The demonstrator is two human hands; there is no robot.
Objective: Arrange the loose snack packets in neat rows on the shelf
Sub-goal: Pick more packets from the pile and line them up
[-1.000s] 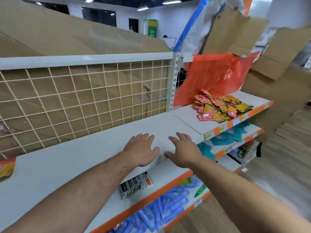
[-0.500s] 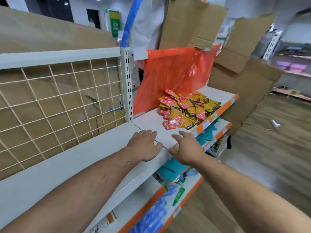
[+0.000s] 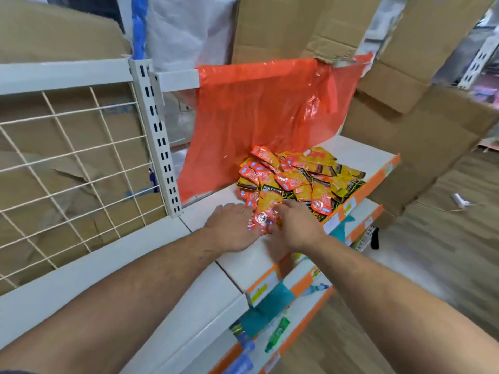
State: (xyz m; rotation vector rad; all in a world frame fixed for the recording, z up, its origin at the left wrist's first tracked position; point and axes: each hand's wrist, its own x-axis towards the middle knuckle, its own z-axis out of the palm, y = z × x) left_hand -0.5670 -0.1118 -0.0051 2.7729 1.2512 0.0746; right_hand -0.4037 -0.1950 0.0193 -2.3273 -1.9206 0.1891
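A loose heap of red and yellow snack packets [image 3: 302, 179] lies on the white top shelf [image 3: 356, 153], near its orange front strip. My left hand [image 3: 232, 229] lies flat on the shelf at the heap's near left edge, fingers straight and touching the nearest packets. My right hand [image 3: 297, 225] reaches in from the right, fingers spread over the heap's front. One orange-red packet [image 3: 263, 215] sits between the two hands, touched by both. Whether either thumb is under it is hidden.
An orange plastic bag [image 3: 270, 109] hangs behind the heap. Cardboard boxes [image 3: 421, 130] crowd the shelf's right end. A slotted post [image 3: 159, 136] and wire grid [image 3: 67, 171] stand to the left. Lower shelves hold teal packets [image 3: 270, 298] and blue items [image 3: 243, 363].
Both hands have slid right along the shelf, past the post, from bare shelf to the heap of packets, and now touch its front edge. The view has followed them.
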